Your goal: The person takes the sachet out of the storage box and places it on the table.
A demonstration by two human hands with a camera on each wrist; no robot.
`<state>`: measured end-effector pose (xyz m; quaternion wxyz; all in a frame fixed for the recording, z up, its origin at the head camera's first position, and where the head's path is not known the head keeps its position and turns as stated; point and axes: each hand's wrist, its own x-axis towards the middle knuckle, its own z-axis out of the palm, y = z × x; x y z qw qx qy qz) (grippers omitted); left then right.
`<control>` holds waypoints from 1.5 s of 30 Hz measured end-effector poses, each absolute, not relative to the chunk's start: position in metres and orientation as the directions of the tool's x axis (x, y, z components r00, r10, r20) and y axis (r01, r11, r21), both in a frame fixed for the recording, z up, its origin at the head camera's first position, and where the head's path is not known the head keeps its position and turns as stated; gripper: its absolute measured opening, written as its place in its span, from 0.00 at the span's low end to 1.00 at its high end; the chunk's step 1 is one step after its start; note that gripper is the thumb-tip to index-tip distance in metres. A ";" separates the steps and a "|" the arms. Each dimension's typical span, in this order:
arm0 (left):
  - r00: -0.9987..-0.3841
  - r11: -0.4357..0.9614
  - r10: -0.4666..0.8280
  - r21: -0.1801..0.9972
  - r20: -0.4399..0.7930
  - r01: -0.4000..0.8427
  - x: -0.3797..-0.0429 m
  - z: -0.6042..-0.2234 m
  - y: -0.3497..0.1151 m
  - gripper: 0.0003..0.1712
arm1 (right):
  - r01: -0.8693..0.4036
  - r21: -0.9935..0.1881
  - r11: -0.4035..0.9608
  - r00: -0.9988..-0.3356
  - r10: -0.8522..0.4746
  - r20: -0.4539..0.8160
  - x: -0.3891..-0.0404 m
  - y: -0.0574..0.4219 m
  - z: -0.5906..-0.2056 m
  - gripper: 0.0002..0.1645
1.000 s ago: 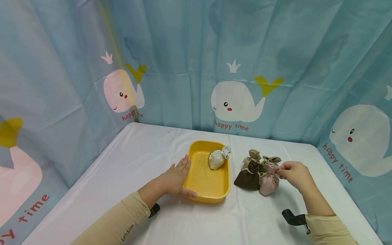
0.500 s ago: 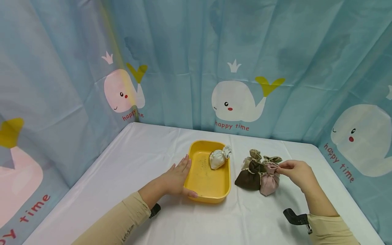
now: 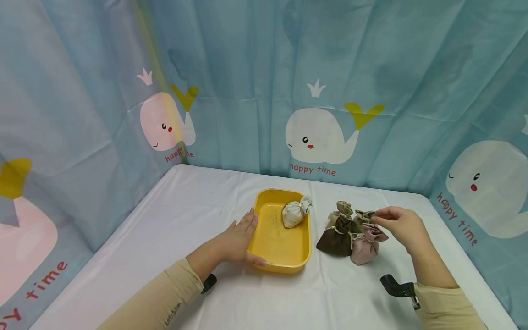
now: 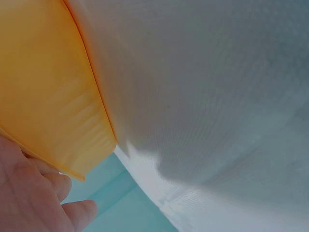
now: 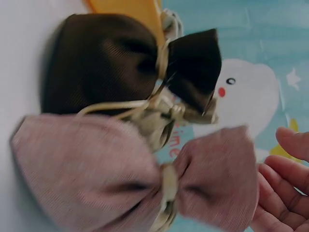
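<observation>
My left hand lies along the left side of a yellow plastic tray, fingers straight against its wall and thumb at the near rim. A white tied cloth pouch leans inside the tray at its right wall. My right hand hovers at the neck of an olive pouch, just above and behind a pink drawstring pouch. In the right wrist view, thumb and fingers are apart beside the pink pouch's gathered top, with nothing seen between them.
A dark brown pouch stands against the pink one, with a beige pouch behind it. All rest on a white-covered table. A blue curtain with whale prints hangs behind and at both sides.
My right hand has let go of the pink pouch's top and moved slightly up and back. The pink pouch's top now tips right. The left hand and tray stay put.
</observation>
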<state>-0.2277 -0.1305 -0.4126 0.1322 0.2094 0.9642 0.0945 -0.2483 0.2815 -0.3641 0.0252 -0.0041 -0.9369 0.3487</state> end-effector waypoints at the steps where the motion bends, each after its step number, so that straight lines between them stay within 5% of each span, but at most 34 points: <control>1: -0.877 0.894 0.429 0.237 -0.215 0.379 -0.228 -0.413 -0.130 0.77 | -0.020 -0.656 0.754 -0.998 0.021 0.055 -0.250 0.279 -0.362 0.30; 19: -0.881 0.897 0.425 0.230 -0.209 0.379 -0.228 -0.416 -0.131 0.77 | -0.168 -0.665 0.727 -0.985 -0.104 0.135 -0.286 0.216 -0.347 0.19; 45: -0.882 0.897 0.424 0.230 -0.207 0.377 -0.228 -0.416 -0.131 0.78 | -0.026 -0.609 0.793 -0.978 -0.147 -0.150 -0.339 0.147 -0.357 0.20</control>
